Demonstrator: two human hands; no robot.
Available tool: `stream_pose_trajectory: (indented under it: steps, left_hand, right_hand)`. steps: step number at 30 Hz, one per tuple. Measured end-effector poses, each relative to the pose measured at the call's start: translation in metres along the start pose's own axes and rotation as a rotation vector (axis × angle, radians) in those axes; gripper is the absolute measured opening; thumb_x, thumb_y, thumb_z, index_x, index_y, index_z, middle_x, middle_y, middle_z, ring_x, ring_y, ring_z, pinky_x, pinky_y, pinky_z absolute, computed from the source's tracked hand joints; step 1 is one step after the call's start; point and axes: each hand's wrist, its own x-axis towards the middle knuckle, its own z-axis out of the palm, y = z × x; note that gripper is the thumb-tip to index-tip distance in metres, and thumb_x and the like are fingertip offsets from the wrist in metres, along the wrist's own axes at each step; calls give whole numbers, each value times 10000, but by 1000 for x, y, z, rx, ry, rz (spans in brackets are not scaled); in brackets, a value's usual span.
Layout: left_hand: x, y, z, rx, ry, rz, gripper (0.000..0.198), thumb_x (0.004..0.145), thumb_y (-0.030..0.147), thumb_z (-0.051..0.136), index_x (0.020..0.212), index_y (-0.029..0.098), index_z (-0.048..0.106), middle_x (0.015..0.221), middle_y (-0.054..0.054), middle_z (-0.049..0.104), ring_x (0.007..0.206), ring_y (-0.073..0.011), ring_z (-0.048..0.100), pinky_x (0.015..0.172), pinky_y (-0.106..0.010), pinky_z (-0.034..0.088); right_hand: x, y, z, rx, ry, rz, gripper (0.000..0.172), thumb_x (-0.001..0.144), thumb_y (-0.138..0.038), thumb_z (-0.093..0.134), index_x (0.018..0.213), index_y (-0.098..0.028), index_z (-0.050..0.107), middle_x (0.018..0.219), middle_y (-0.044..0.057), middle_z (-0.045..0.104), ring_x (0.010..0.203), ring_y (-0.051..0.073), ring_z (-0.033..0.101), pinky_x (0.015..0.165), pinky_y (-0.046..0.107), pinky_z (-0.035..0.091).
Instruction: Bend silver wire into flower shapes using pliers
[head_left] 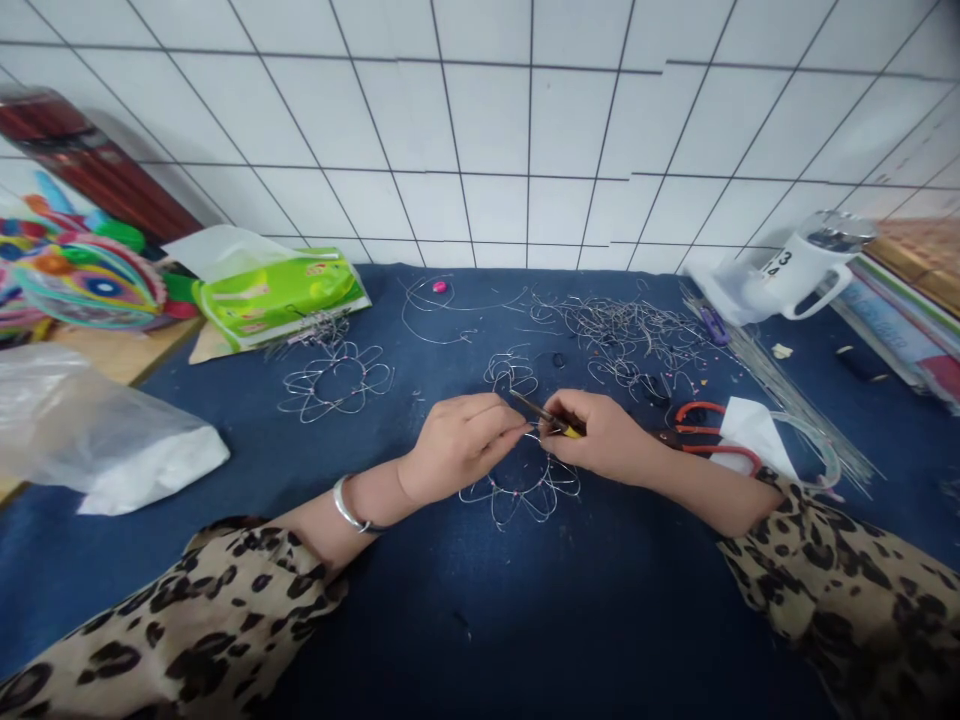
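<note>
Bearings from where the hands meet. Wire flower on blue cloth, 6 o'clock, beads along its ring. Left hand pinched together on the flower's upper edge; exact strand hidden. Right hand clamped round pliers, nose toward 11; whether the nose grips anything, cannot tell. Second flower between 9 and 10. Tissues at 10. Wire heap between 1 and 2. Mug at 2. Red-handled tool at 3, near right forearm.
</note>
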Motion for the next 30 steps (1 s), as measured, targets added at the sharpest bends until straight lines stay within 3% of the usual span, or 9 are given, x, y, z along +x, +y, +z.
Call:
stream_pose_trajectory:
  steps: [2, 8, 11, 16, 22, 26, 30]
  left_hand:
    - [2, 1, -1, -89, -26, -28, 75, 867, 218, 526, 859, 169, 582, 785, -32, 627, 721, -124, 575, 651, -263, 466]
    - [4, 10, -3, -610, -42, -419, 166, 932, 282, 406, 875, 157, 500, 714, -25, 604, 612, -95, 591, 544, -225, 493]
    - [4, 11, -2, -740, -42, -511, 197, 940, 317, 384, 884, 158, 486, 654, -15, 606, 565, -95, 598, 494, -214, 478]
    - [2, 7, -4, -689, 6, -584, 204, 921, 347, 428, 855, 165, 491, 579, 5, 605, 498, -80, 563, 455, -193, 438]
    - [2, 7, -9, -494, 55, -595, 168, 906, 320, 458, 834, 174, 501, 542, 25, 605, 465, -63, 507, 466, -187, 406]
    - [4, 12, -12, -450, 70, -603, 165, 910, 311, 446, 833, 176, 499, 559, 22, 619, 508, -72, 534, 510, -198, 422]
    - [5, 15, -13, -467, 87, -611, 164, 916, 309, 432, 840, 173, 485, 571, 19, 627, 568, -82, 577, 535, -198, 433]
  right_hand:
    - [0, -1, -1, 17, -14, 14, 118, 699, -238, 556, 800, -184, 532, 683, -23, 532, 589, 88, 441, 563, 232, 353]
    - [-2, -3, -1, 14, -2, 11, 116, 721, -260, 544, 805, -184, 524, 671, -29, 510, 580, 83, 433, 555, 227, 356]
    - [-3, -1, 0, -16, 2, -5, 121, 754, -286, 535, 823, -186, 531, 682, -30, 522, 587, 84, 449, 562, 225, 368]
    - [-5, -1, -7, -241, 99, -92, 242, 795, -399, 550, 932, -199, 552, 759, -15, 581, 655, 104, 509, 610, 237, 378]
    - [-14, -14, -14, -806, 160, -368, 321, 871, -463, 458, 900, -163, 569, 792, 41, 582, 736, 161, 508, 666, 283, 360]
    - [-22, -19, -8, -1159, 190, -384, 256, 899, -375, 418, 881, -172, 573, 762, 59, 558, 722, 194, 476, 664, 321, 314]
    - [-26, -21, -4, -1266, 222, -378, 251, 915, -339, 376, 838, -177, 553, 739, 61, 536, 713, 201, 455, 657, 329, 279]
